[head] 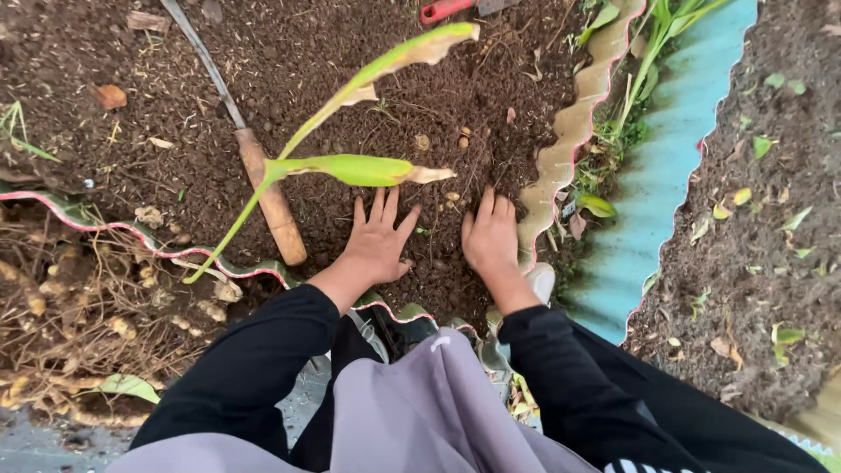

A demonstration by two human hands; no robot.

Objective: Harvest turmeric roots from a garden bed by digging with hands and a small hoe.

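Both hands flat on dark soil (350, 70), beside a wooden-handled tool.
Left hand (378, 238) fingers spread; right hand (489, 235) fingers together. Tool handle (272, 197) long axis points up-left; leafy stalk (333, 166) leans up-right.

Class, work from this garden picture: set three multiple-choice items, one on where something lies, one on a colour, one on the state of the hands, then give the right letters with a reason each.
1. Where does the wooden-handled tool lie?
A. on the soil, left of the hands
B. on the blue sheet
C. across the person's lap

2. What colour is the corrugated sheet at right?
A. red
B. blue
C. black

3. How are the left hand and right hand?
A. closed round the plant stalk
B. flat, palms down on the soil
C. raised in the air

Answers: 1 A, its handle rests on the dark soil beside the left hand. 2 B, the sheet is light blue. 3 B, fingers spread, holding nothing.
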